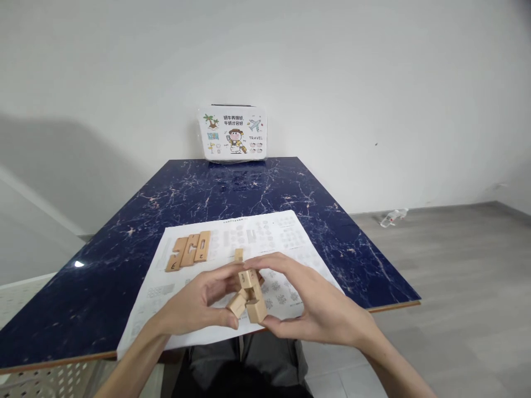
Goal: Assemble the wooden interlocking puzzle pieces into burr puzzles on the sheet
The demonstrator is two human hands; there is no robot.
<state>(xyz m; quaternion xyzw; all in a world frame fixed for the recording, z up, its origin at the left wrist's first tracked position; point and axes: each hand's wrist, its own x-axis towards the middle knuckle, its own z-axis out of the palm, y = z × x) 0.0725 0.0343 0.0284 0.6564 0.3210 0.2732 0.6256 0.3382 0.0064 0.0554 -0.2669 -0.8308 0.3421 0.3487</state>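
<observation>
Left hand [193, 304] faces right hand [321, 304], fingers [274, 261] curled

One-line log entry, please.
left hand: holds wooden puzzle blocks | right hand: holds same blocks | printed sheet: three flat wooden pieces, left side

Worn on the head just behind and above the near edge of the table [236, 193], looking forward and down at close range on the left hand [193, 307] and right hand [323, 309] there, and across to the wall [332, 99] behind its far edge.
</observation>
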